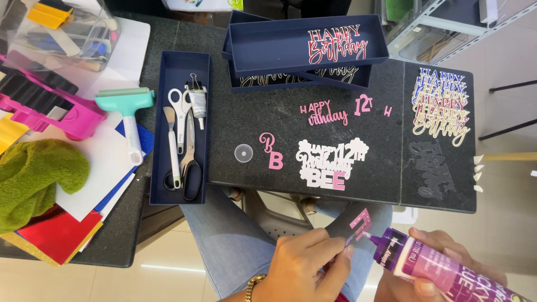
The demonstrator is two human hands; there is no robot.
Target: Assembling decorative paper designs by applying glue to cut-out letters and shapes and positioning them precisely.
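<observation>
Left hand [305, 263] pinches a small pink letter [361, 222] near me, so I see its back. Right hand [442, 263] grips the purple glue bottle [425, 268], tip touching the letter, below the dark bench [268, 117].

There is one camera, worn on the person's head. It looks steeply down over the lap, close to both hands at the bottom edge, with the dark table [363, 184] stretching away beyond them.
</observation>
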